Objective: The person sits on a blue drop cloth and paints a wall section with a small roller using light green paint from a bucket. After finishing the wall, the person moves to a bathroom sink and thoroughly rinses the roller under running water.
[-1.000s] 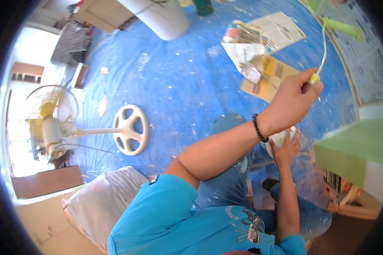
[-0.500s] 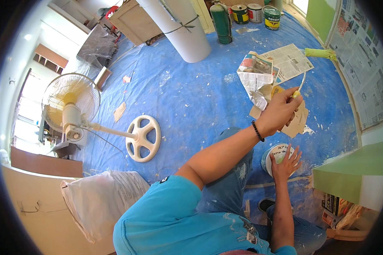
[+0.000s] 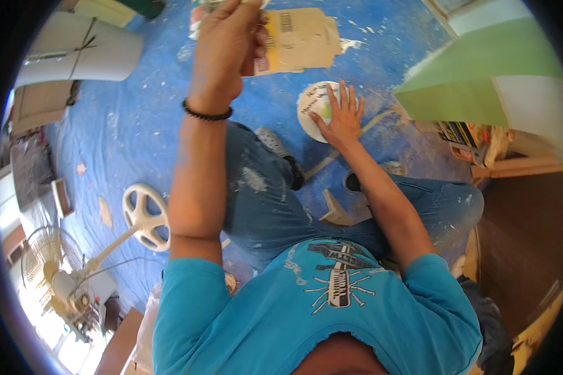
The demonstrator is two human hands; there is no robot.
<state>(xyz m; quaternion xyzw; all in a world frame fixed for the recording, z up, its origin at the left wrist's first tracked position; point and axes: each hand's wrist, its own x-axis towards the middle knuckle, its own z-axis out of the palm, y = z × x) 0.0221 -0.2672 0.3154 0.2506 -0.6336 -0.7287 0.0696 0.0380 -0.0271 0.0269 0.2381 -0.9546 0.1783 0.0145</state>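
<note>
Resting on a round white lid [image 3: 308,107] near the cardboard [image 3: 305,40] on the blue sheet [image 3: 134,140], the right hand [image 3: 342,122] spreads wide; the left hand [image 3: 226,47], raised, curls, and I cannot tell what, if anything, it grips.

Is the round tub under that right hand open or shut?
Shut, apparently: a white lid marked with dark writing covers it, and the right hand is spread across the top. How tightly it's fitted, I can't tell.
</note>
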